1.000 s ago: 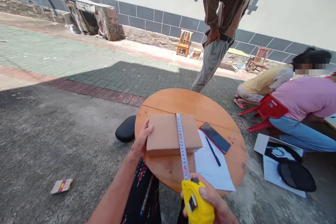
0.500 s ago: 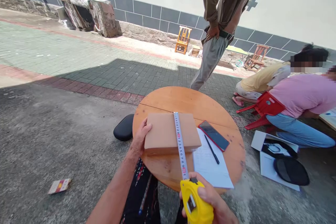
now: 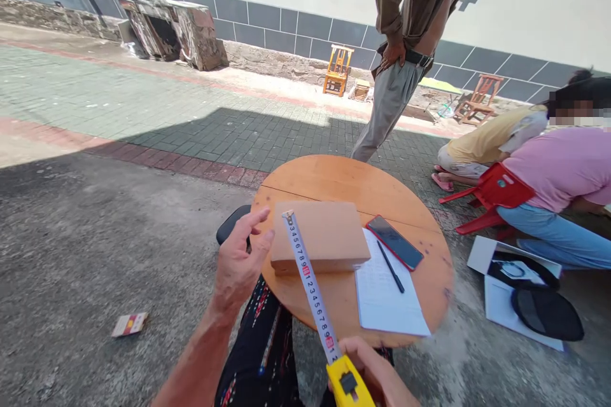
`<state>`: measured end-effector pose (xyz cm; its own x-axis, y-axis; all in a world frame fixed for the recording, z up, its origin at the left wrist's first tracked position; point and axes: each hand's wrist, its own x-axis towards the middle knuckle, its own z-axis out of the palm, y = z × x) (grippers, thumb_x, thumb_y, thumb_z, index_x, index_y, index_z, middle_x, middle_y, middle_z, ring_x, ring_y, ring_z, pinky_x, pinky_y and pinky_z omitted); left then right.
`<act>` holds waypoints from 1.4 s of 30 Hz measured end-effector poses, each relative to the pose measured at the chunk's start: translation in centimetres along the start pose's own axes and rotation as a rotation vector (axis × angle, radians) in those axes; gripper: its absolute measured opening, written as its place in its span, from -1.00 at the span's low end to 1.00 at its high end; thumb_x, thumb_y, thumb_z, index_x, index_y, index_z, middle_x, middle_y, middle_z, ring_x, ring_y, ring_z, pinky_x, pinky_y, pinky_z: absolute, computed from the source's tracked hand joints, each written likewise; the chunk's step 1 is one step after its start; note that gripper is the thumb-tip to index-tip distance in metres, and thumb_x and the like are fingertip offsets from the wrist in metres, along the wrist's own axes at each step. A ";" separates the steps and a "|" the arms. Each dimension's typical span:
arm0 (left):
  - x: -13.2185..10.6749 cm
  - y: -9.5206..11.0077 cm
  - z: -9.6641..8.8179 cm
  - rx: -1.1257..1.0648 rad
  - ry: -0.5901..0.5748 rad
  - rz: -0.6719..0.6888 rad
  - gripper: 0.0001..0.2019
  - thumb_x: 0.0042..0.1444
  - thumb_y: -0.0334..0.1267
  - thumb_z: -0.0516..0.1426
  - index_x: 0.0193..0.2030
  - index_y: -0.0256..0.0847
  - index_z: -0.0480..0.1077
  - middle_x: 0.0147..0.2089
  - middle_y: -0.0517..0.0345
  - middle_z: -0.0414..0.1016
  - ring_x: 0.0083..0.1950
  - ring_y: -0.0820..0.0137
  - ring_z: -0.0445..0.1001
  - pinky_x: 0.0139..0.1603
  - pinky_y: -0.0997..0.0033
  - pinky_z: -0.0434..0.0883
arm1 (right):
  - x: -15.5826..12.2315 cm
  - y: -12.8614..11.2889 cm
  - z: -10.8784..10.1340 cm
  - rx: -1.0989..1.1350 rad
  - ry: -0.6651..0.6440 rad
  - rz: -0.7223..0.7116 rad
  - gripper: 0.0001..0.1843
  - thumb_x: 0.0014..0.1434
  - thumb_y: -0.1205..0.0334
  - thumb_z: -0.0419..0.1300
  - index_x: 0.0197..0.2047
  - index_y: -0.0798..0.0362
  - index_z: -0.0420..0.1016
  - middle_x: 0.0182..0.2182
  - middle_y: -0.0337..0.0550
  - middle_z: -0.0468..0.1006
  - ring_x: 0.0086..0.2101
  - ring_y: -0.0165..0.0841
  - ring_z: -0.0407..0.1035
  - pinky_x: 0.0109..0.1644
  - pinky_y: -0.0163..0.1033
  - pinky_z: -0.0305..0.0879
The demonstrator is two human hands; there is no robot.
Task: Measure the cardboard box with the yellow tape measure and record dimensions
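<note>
Risk: tape (image 3: 308,283) juts out unsupported, hook in the air at the left edge of box (image 3: 324,235), so it may buckle or snap back. Left hand (image 3: 241,261) hovers open, fingers spread, holding nothing, just beside the box on table (image 3: 344,181). Right hand (image 3: 379,374) low, fingers closed round yellow case (image 3: 351,386).

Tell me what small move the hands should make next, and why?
Probably the left hand should pinch the hook end of the tape and seat it on an edge of the brown box: the tape slants over the box, tip unheld, while the right hand holds the yellow case.
</note>
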<state>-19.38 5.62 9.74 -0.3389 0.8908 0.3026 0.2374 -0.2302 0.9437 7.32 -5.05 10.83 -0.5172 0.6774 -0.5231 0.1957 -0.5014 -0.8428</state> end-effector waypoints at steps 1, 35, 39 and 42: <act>-0.3 0.6 0.0 -0.015 -0.034 -0.006 -0.62 0.19 -0.09 0.19 0.12 -0.13 0.47 0.05 0.05 0.53 0.02 0.27 0.48 0.06 0.32 0.40 | -0.1 0.1 0.1 -0.025 -0.009 -0.002 -0.41 -0.19 -0.09 0.40 -0.13 -0.05 0.36 -0.35 -0.28 0.38 -0.36 -0.36 0.26 -0.26 -0.30 0.19; -14.1 -0.9 1.3 0.071 -0.316 -0.158 -0.76 0.26 -0.16 0.06 -0.08 -0.04 0.55 -0.15 0.06 0.43 -0.14 0.30 0.49 -0.13 0.35 0.49 | 0.3 -0.8 0.5 -0.538 0.276 -0.077 -0.08 -0.15 0.30 0.30 0.33 0.03 0.20 0.25 0.09 0.35 0.19 0.01 0.27 0.30 0.06 0.14; -12.8 -2.8 0.9 0.164 -0.151 -0.121 -0.73 0.21 -0.16 0.12 0.03 -0.06 0.46 -0.02 0.04 0.43 -0.02 0.25 0.47 -0.01 0.24 0.48 | 1.9 -6.0 -0.5 -0.770 0.403 -0.358 -0.15 -0.02 0.25 0.28 0.35 0.03 0.16 0.23 0.07 0.37 0.16 -0.05 0.31 0.25 0.00 0.22; -11.6 -4.2 1.6 0.196 -0.030 -0.089 -0.58 0.19 -0.16 0.13 0.20 -0.07 0.31 0.21 -0.04 0.32 0.23 0.15 0.34 0.13 0.12 0.41 | 5.6 -10.4 -1.6 -0.963 0.485 -0.468 -0.13 0.02 0.19 0.32 0.36 0.08 0.12 0.16 0.10 0.44 0.08 -0.07 0.37 0.18 0.02 0.27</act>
<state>-15.04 -3.11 2.12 -0.3396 0.9163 0.2124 0.3812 -0.0723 0.9217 3.71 4.82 16.46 -0.3754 0.9258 0.0444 0.7273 0.3239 -0.6051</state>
